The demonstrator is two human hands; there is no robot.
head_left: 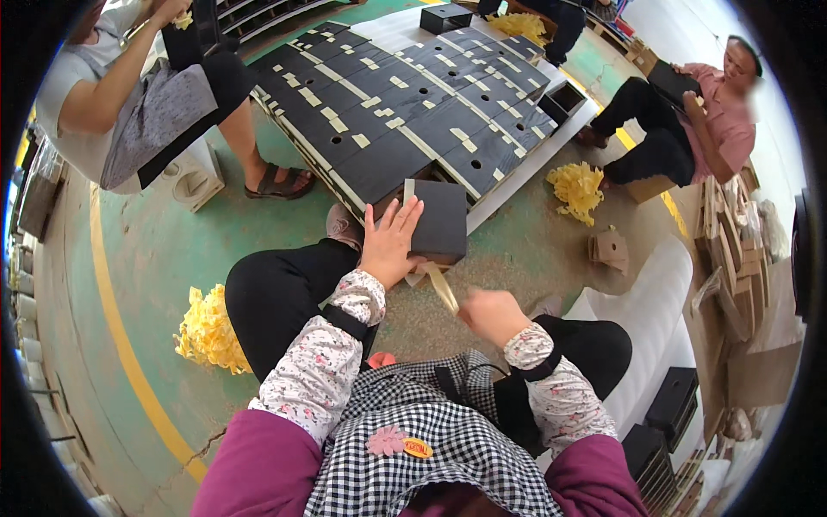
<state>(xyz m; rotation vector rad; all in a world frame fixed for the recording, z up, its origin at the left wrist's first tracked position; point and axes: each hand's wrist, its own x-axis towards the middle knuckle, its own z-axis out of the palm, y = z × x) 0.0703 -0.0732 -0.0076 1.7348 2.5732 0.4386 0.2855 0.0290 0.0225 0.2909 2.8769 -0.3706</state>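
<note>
A black box [438, 215] stands in front of me at the near edge of a platform. My left hand [392, 241] lies on its left side and top with the fingers stretched out and the thumb along its near edge. A pale strip of masking tape [443, 290] runs from that near edge to my right hand [495, 317], whose closed fingers grip its end. The strip is slightly twisted. Another piece of pale tape [409, 189] sits on the box's far left corner.
Rows of black boxes with tape pieces [379, 129] cover the low platform ahead. Crumpled yellow tape lies in heaps at left [211, 332] and right [575, 191]. Two seated people work at left [121, 103] and right [689, 121]. White foam sheet [642, 293] lies at my right.
</note>
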